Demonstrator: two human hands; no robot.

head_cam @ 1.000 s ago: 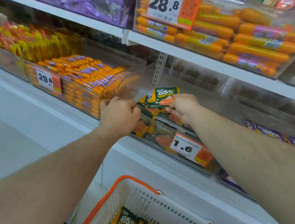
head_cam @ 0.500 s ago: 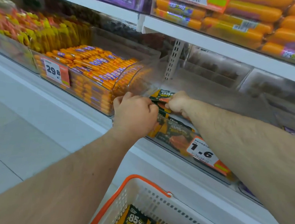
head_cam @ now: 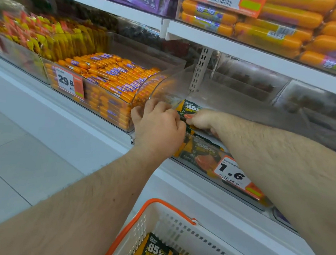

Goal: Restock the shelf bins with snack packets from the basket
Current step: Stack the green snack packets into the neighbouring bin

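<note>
White shelving [head_cam: 111,121] fills the view above pale floor tiles [head_cam: 11,145]. At six o'clock, the basket [head_cam: 175,224] holds packets [head_cam: 153,251]. In the clear bin [head_cam: 215,103] at centre, the right hand [head_cam: 203,121] pinches a packet [head_cam: 188,108]; the left hand [head_cam: 159,126] curls beside it, its grasp unclear.

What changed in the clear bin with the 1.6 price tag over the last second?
The right hand lowered its pinched green-and-orange "85%" snack packet from upright above the clear plastic bin down onto the packets inside. The left hand stayed curled at the bin's front edge. The white, orange-rimmed basket keeps its packets.
</note>
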